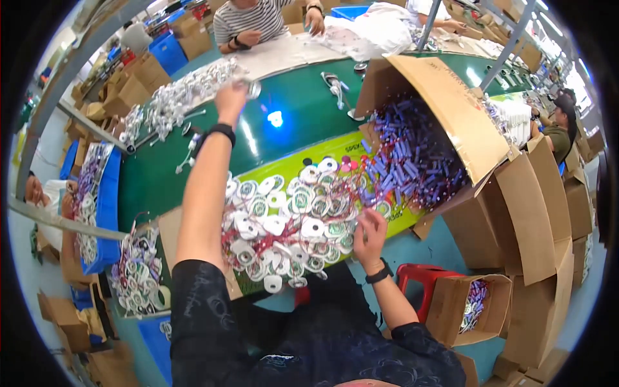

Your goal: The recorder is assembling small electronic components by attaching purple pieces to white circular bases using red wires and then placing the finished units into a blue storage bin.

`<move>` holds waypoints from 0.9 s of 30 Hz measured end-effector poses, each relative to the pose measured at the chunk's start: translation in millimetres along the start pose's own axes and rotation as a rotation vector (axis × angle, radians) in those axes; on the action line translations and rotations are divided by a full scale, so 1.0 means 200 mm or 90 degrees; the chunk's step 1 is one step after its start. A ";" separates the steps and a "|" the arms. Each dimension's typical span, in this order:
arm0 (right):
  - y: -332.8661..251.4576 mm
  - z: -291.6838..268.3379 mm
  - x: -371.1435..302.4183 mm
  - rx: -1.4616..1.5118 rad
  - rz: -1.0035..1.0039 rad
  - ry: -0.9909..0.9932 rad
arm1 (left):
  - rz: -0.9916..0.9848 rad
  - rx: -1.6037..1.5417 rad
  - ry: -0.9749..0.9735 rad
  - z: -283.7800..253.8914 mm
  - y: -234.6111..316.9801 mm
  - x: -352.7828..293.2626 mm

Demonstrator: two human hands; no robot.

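Over the far left part of the green belt [309, 122], your left hand [231, 100] reaches out at nearly full arm's stretch, with a small round piece [254, 89] at its fingertips; the hand is blurred, so you cannot tell whether the fingers pinch that piece or only lie beside it. Just left of that hand spreads a heap of white parts [171, 106]. Nearer you, your right hand [369, 238] is at the right near edge of the pile of white round parts [313, 228] with red wires, its fingers bent and close together; whether they grip anything cannot be told. That pile lies left of your right hand, on a yellow-green mat [322, 151]. Farther right, an open cardboard box [451, 97] holds purple cylinders [406, 148].
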State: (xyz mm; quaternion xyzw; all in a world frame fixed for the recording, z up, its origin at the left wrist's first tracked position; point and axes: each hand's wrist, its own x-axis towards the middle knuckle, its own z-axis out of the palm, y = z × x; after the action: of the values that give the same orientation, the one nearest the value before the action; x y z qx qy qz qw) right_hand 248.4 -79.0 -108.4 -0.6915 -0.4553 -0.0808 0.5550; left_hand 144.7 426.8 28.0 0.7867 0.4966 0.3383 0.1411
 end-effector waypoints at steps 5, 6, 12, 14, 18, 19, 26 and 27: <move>-0.01 0.02 -0.01 -0.005 -0.020 -0.020 | -0.207 -0.350 -0.012 0.46 -0.53 -0.20; -0.01 0.03 -0.01 -0.009 -0.023 -0.017 | -0.236 -0.389 -0.038 0.50 -0.56 -0.23; 0.00 0.04 -0.01 -0.038 -0.039 -0.054 | -0.099 -0.175 -0.076 0.17 -0.62 -0.46; 0.02 0.03 -0.01 -0.059 -0.042 -0.022 | -0.209 -0.328 -0.282 -0.29 -0.27 -0.73; 0.08 0.06 -0.04 -0.035 -0.049 -0.046 | -0.183 -0.265 -0.282 -0.92 -0.29 -1.30; 0.10 0.05 -0.04 -0.053 -0.063 -0.045 | -0.222 -0.278 -0.249 -1.03 -0.34 -1.45; 0.08 0.05 -0.03 0.018 -0.023 -0.065 | -0.504 -0.122 0.228 -1.51 -0.82 -2.49; 0.09 0.06 -0.03 -0.022 -0.054 -0.066 | -0.501 -0.044 0.299 -1.57 -0.89 -2.60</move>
State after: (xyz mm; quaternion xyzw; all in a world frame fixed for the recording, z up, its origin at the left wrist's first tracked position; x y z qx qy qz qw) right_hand 253.8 -71.8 -127.8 -0.6845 -0.5107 -0.0759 0.5146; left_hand -333.3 17.6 -46.7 0.4354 0.7645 0.4445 0.1688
